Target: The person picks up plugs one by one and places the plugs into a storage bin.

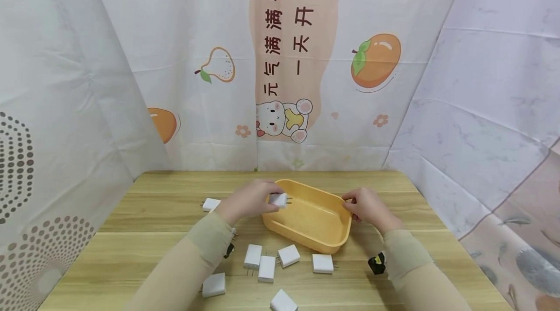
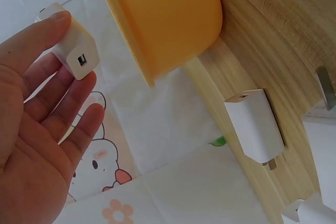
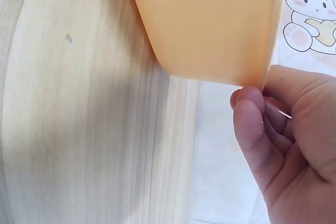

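Note:
My left hand (image 1: 252,198) pinches a white USB charger (image 2: 79,51) between thumb and fingers, its USB port showing in the left wrist view. In the head view this charger (image 1: 277,200) is over the left end of an orange-yellow plastic basin (image 1: 317,214), prongs pointing right. At the basin's right end, my right hand (image 1: 369,208) pinches the rim with thumb and fingertips, as the right wrist view also shows. In front of the basin lie several more white chargers, among them one at the right (image 1: 323,263) and one near the front edge (image 1: 283,301).
Another charger (image 1: 211,204) lies left of my left hand, and one (image 1: 214,285) lies beside the left forearm. The wooden table (image 1: 144,233) ends at printed curtains (image 1: 210,121) behind and at both sides. A small black object (image 1: 376,264) is by my right wrist.

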{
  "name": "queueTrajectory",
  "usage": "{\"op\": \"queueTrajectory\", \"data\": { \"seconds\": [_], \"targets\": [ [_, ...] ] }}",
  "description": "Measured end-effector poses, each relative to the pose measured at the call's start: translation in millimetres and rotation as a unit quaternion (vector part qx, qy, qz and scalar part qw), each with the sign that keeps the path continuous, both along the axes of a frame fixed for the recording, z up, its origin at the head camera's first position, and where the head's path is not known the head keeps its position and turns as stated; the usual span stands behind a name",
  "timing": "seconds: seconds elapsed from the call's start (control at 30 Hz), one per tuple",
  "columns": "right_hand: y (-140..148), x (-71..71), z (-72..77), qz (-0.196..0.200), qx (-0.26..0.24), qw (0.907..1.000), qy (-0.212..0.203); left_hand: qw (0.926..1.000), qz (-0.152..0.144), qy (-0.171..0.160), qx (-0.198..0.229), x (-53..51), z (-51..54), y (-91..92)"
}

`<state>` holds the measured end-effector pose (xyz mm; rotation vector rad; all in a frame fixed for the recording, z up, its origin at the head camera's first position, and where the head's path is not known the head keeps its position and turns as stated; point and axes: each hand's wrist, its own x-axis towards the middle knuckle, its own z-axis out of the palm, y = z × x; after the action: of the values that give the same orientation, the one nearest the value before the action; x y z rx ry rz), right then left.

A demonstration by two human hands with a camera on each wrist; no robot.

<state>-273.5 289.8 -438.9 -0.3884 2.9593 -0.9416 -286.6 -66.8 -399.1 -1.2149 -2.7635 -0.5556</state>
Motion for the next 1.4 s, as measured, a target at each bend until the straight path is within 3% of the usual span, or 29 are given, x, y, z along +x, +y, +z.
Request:
{"op": "queueTrajectory", "data": {
  "seconds": [0.5,0.83,1.13,1.4],
  "targets": [
    [-0.1,1.3,-0.5,0.001,-0.010,0.9999,0.000,0.9983,-0.001,0.012,-0.058,-3.1,-3.5,12.1],
    [0.1,-0.1,1.0,-0.009,-0.006,0.9999,-0.006,0.9928,0.009,0.016,-0.118,-8.4,-9.0,23.7],
    [-0.4,0.9,0.5,-0.009,-0.008,0.9998,-0.015,0.9887,0.010,0.027,-0.147,-9.6,-13.4,33.6],
    [-1.3,1.4,1.5,-0.006,-0.006,0.9999,-0.013,0.9872,0.016,0.000,-0.158,-10.2,-14.2,35.5]
  ]
}}
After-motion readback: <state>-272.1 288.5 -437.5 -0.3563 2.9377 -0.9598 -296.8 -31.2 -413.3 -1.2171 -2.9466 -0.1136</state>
